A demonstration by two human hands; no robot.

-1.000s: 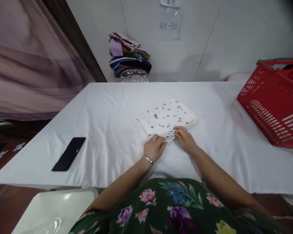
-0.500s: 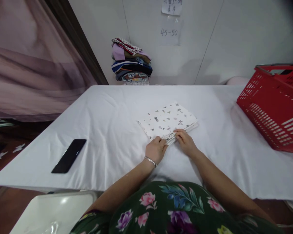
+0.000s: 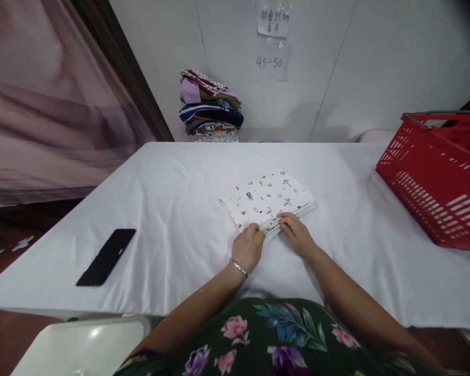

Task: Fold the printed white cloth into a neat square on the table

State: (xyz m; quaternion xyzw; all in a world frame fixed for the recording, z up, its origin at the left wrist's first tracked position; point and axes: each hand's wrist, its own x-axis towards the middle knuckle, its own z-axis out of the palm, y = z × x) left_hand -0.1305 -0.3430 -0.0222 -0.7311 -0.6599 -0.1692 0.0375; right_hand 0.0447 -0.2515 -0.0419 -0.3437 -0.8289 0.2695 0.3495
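A folded white cloth [image 3: 268, 198] with small grey and dark plant-like prints lies at an angle on the white-covered table [image 3: 180, 183]. Several layers show along its near edge. My left hand [image 3: 248, 247], with a silver bracelet at the wrist, pinches that edge near the cloth's front corner. My right hand [image 3: 295, 234] grips the same edge a little farther right, thumb and fingers closed on the layers. The fingertips partly hide the edge.
On the left of the table lies a black phone [image 3: 106, 257]. A red plastic basket [image 3: 438, 183] stands at the right. Behind the table, a stack of folded fabrics [image 3: 211, 107] rests against the wall. A white bin [image 3: 82, 344] is below the front left edge.
The view has tilted slightly, so everything sits a little lower. Both hands keep hold of the cloth's near edge; the left hand has drawn slightly left along it.
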